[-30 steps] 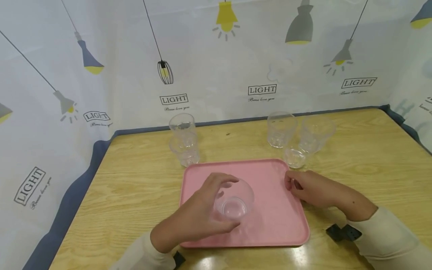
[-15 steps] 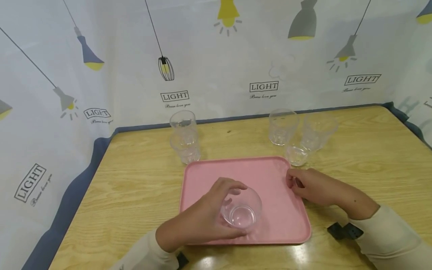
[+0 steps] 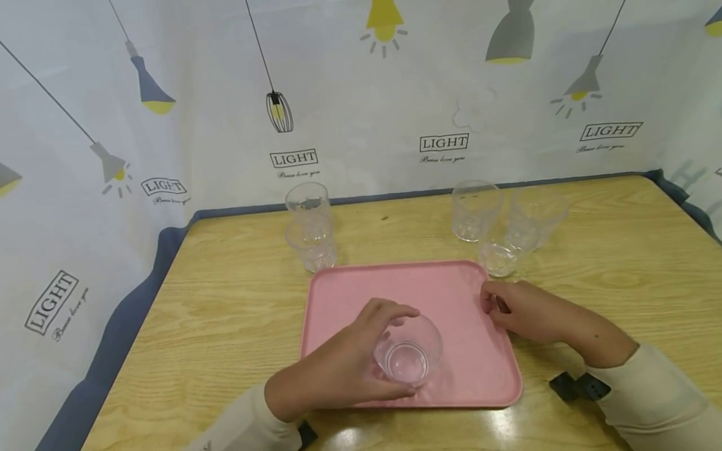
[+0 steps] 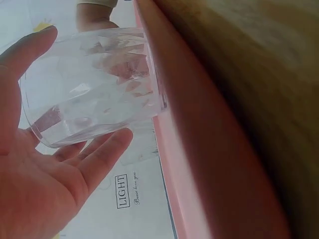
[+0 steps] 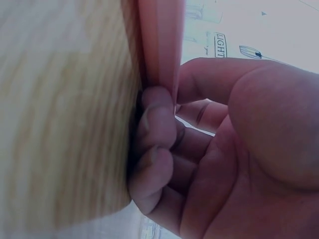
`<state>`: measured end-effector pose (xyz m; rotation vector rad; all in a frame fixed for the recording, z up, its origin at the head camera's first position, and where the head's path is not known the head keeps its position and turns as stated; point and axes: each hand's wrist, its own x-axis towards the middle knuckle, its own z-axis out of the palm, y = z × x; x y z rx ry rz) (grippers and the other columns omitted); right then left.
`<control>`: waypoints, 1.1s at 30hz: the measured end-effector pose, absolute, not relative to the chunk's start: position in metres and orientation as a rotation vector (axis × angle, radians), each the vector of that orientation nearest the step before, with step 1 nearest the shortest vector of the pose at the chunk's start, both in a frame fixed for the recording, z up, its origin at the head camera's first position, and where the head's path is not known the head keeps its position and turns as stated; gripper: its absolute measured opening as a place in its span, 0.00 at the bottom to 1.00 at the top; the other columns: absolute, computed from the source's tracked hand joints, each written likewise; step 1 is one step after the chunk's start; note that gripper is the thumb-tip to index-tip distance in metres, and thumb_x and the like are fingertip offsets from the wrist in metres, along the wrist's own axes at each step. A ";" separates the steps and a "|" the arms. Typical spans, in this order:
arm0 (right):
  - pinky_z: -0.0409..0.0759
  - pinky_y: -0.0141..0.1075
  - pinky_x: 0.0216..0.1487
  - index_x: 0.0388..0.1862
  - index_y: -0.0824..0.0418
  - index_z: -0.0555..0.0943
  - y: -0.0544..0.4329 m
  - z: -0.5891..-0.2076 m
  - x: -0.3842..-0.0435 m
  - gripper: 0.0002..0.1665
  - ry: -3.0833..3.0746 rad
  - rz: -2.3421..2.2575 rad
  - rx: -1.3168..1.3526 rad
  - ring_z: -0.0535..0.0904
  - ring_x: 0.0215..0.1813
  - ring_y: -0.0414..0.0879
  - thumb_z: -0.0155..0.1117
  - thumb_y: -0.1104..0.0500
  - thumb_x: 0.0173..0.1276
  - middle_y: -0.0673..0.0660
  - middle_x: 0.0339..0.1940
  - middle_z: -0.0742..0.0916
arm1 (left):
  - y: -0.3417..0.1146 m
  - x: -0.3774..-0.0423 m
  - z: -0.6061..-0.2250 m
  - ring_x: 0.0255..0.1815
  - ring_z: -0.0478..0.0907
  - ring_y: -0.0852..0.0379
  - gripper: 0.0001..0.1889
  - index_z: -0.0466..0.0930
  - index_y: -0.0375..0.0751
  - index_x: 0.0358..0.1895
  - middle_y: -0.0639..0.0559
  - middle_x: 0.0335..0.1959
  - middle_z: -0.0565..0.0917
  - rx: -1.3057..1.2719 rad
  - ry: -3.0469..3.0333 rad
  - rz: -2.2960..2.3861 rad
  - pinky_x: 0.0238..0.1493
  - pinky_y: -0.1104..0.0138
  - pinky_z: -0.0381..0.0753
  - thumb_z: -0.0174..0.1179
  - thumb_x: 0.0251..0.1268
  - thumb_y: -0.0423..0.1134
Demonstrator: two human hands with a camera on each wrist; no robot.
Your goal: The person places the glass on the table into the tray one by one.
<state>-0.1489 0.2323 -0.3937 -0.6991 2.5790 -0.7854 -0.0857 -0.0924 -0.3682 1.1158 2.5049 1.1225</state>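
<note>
A clear glass [image 3: 408,362] stands on the pink tray [image 3: 457,332], towards its near edge and roughly halfway between its two sides. The left hand [image 3: 352,363] holds the glass from the left, thumb on the near side and fingers curved round the far side; the left wrist view shows the faceted wall lying between thumb and fingers. At the tray's right edge, the right hand [image 3: 527,313] grips the rim, with fingers curled underneath and the thumb on the inner side. Just past the tray's far left corner, two clear glasses [image 3: 318,252] stand one behind the other. By the far right corner there is a small glass [image 3: 500,259], with a tall glass [image 3: 476,210] and a wide glass [image 3: 536,219] behind it. Whether these three touch is hard to tell. All of this sits on a wooden table [image 3: 225,288]. A white cloth [image 3: 350,119] printed with lamps and the word LIGHT hangs behind. Both sleeves [image 3: 660,388] are cream.
</note>
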 end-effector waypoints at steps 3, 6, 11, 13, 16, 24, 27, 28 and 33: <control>0.68 0.30 0.24 0.38 0.56 0.75 0.232 -0.394 -0.149 0.06 2.581 -0.786 -0.700 0.67 0.24 0.36 0.60 0.67 0.68 0.48 0.24 0.75 | -0.093 -0.086 -0.370 0.61 0.74 0.58 0.47 0.56 0.58 0.75 0.54 0.66 0.68 1.174 2.526 1.085 0.63 0.65 0.78 0.75 0.54 0.52; 0.68 0.30 0.24 0.39 0.56 0.75 0.232 -0.394 -0.149 0.06 2.583 -0.784 -0.699 0.67 0.24 0.36 0.60 0.66 0.68 0.48 0.24 0.75 | -0.094 -0.087 -0.372 0.61 0.75 0.58 0.49 0.54 0.57 0.77 0.55 0.66 0.69 1.207 2.549 1.045 0.62 0.66 0.78 0.74 0.55 0.54; 0.68 0.30 0.24 0.39 0.56 0.76 0.232 -0.395 -0.150 0.06 2.589 -0.779 -0.703 0.67 0.24 0.36 0.61 0.66 0.68 0.48 0.24 0.75 | -0.095 -0.087 -0.372 0.63 0.75 0.58 0.50 0.52 0.57 0.78 0.57 0.67 0.69 1.215 2.550 1.036 0.63 0.66 0.78 0.74 0.55 0.54; 0.68 0.30 0.24 0.39 0.56 0.76 0.232 -0.395 -0.150 0.06 2.588 -0.782 -0.702 0.67 0.24 0.36 0.61 0.66 0.68 0.48 0.24 0.75 | -0.095 -0.087 -0.372 0.64 0.74 0.58 0.51 0.51 0.59 0.78 0.58 0.67 0.69 1.214 2.542 1.034 0.63 0.65 0.78 0.74 0.55 0.55; 0.68 0.30 0.24 0.39 0.56 0.76 0.232 -0.396 -0.150 0.06 2.590 -0.781 -0.702 0.67 0.24 0.36 0.61 0.66 0.68 0.48 0.24 0.75 | -0.096 -0.087 -0.372 0.65 0.73 0.60 0.51 0.49 0.63 0.78 0.59 0.68 0.68 1.206 2.533 1.021 0.63 0.64 0.77 0.73 0.54 0.58; 0.68 0.30 0.24 0.38 0.56 0.76 0.232 -0.398 -0.150 0.07 2.603 -0.774 -0.698 0.67 0.25 0.37 0.62 0.66 0.67 0.48 0.24 0.75 | -0.099 -0.091 -0.366 0.73 0.64 0.65 0.45 0.53 0.61 0.77 0.63 0.72 0.65 1.144 2.582 1.038 0.73 0.60 0.68 0.68 0.60 0.59; 0.68 0.30 0.25 0.38 0.56 0.76 0.232 -0.398 -0.150 0.07 2.604 -0.772 -0.699 0.67 0.25 0.36 0.62 0.66 0.67 0.48 0.24 0.75 | -0.102 -0.093 -0.361 0.73 0.64 0.64 0.41 0.57 0.60 0.76 0.63 0.71 0.66 1.058 2.610 1.096 0.74 0.59 0.66 0.68 0.62 0.56; 0.68 0.30 0.25 0.38 0.56 0.76 0.232 -0.398 -0.150 0.07 2.606 -0.771 -0.700 0.67 0.25 0.36 0.62 0.66 0.67 0.48 0.24 0.75 | -0.103 -0.094 -0.360 0.72 0.65 0.64 0.40 0.58 0.61 0.75 0.64 0.71 0.67 1.022 2.618 1.126 0.74 0.59 0.66 0.68 0.62 0.55; 0.68 0.30 0.25 0.38 0.56 0.76 0.232 -0.399 -0.150 0.07 2.613 -0.768 -0.705 0.67 0.25 0.36 0.62 0.67 0.66 0.47 0.24 0.75 | -0.112 -0.101 -0.354 0.70 0.68 0.59 0.35 0.64 0.57 0.73 0.59 0.68 0.71 0.912 2.721 1.262 0.71 0.53 0.70 0.67 0.64 0.51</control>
